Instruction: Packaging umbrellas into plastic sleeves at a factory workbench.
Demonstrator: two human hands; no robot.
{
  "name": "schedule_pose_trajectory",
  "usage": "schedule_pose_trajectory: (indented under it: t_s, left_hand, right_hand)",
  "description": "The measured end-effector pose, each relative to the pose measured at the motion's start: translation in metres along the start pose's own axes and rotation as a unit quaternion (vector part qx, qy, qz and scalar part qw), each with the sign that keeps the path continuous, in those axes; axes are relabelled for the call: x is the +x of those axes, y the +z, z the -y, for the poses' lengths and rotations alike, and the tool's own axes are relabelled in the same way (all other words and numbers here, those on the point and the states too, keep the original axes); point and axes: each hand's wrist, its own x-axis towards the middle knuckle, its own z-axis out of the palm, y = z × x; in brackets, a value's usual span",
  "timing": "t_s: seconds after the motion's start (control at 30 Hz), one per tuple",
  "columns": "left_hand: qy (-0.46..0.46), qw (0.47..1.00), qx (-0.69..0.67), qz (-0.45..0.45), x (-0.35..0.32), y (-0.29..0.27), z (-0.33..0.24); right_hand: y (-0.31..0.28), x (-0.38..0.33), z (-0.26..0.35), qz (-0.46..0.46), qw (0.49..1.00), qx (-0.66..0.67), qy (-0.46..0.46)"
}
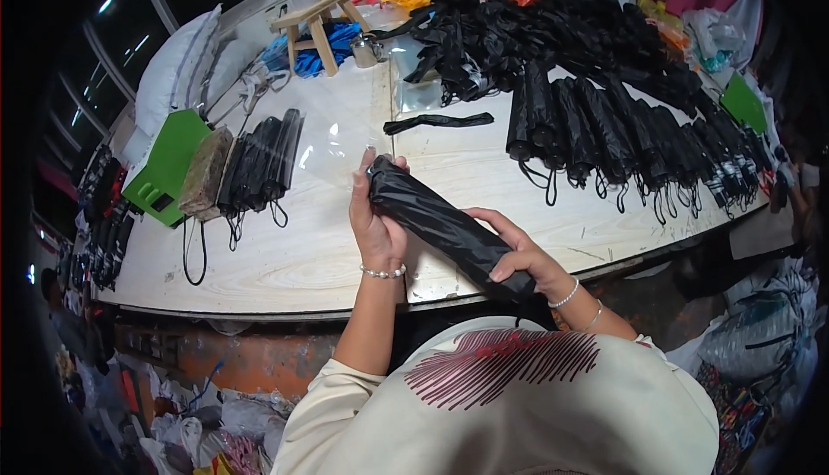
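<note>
A folded black umbrella [445,224] lies aslant between my hands, just above the near part of the table. My right hand [528,257] is closed round its lower right end, thumb on top. My left hand [378,229] holds the upper left end, with the thumb up beside the tip and the other fingers partly hidden behind it. A clear plastic sleeve [332,140] spreads from my left fingertips over the table; whether they pinch it I cannot tell. Beyond the umbrella lies a narrow strip of black fabric [439,123].
Several folded umbrellas [574,129] lie in a row at right, before a heap of black fabric [484,34]. More umbrellas [259,164] rest at left beside a brick-like block [205,173] and a green board [164,168]. A wooden stool [319,22] stands at the back.
</note>
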Motion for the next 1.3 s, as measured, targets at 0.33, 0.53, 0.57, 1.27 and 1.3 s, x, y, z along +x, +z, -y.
schedule_pose_trajectory:
  t_s: [0.33, 0.53, 0.57, 1.27, 1.3]
  left_hand:
    - [0.008, 0.998, 0.039, -0.046, -0.015, 0.028, 0.004]
    - [-0.007, 0.999, 0.030, -0.025, -0.010, 0.031, -0.004]
    - [-0.025, 0.999, 0.037, -0.028, -0.008, 0.031, -0.013]
    - [0.017, 0.999, 0.044, 0.021, 0.002, 0.033, -0.024]
    - [0.040, 0.994, 0.096, -0.018, 0.004, 0.033, -0.027]
  right_hand:
    - [0.015, -0.004, 0.013, -0.030, 0.959, -0.278, -0.042]
    - [0.011, -0.003, 0.008, -0.015, 0.999, -0.031, -0.025]
    - [0.010, -0.005, 0.010, -0.021, 0.994, -0.099, -0.034]
    - [0.021, -0.003, 0.000, 0.014, 0.998, 0.061, 0.009]
    - [0.022, -0.003, 0.002, -0.009, 1.000, -0.002, -0.017]
